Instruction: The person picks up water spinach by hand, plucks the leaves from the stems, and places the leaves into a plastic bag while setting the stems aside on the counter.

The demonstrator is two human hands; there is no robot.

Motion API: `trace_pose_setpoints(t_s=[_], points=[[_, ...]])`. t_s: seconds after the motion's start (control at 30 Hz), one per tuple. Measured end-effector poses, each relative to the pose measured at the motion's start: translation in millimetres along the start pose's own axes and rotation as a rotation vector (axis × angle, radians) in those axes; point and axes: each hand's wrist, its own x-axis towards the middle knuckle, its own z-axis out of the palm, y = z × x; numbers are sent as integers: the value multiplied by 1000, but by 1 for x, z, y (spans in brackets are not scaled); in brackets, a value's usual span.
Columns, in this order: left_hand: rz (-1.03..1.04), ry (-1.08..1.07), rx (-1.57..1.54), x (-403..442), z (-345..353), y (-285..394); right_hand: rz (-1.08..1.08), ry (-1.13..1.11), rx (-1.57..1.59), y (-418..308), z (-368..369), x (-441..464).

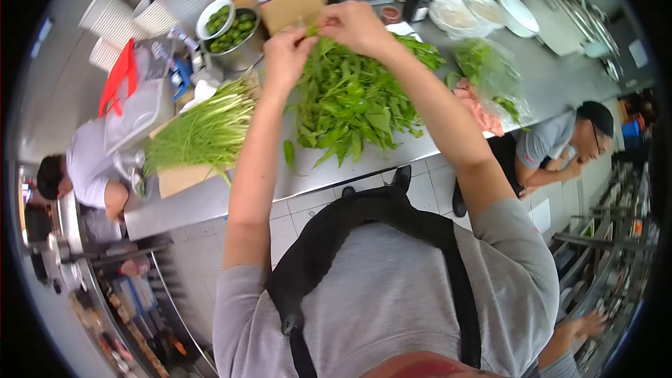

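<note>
Both of my hands are raised over the far edge of a large heap of leafy greens point(357, 101) on the metal table. My left hand point(287, 56) has its fingers pinched together on a small piece of green stem point(312, 30). Close beside it, my right hand point(355, 26) also pinches at that stem, its fingertips nearly touching those of my left hand. A bundle of thin green stalks point(206, 129) lies on brown cardboard point(183, 180) left of the heap. One loose leaf point(289, 155) sits near the table's front edge.
Small green fruits point(241, 28) fill a metal pot and a white bowl point(215, 19) at the back left. A clear bag of greens point(493, 73) and a pink cloth point(479, 106) lie right. People are at the left point(94, 161) and right point(553, 143).
</note>
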Motion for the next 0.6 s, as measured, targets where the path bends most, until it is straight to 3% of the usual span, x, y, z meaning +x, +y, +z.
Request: trace_pose_setpoints(t_s=[0.03, 0.13, 0.2, 0.3, 0.43, 0.47, 0.6], points=[[9, -28, 92, 6, 3, 3, -67, 72, -56, 0, -2, 0], [53, -28, -53, 13, 3, 6, -5, 167, 64, 0, -5, -8], [-48, -83, -154, 11, 3, 14, 66, 198, 305, -3, -9, -13], [-118, -114, -245, 12, 8, 13, 102, 229, 316, -5, -10, -18], [-196, -99, -351, 15, 5, 12, 81, 131, 188, -2, -14, -21], [-170, -142, -241, 16, 1, 11, 64, 106, 189, 0, -13, -22], [-228, -234, -326, 11, 0, -1, 3, 308, -158, 19, -15, -12]])
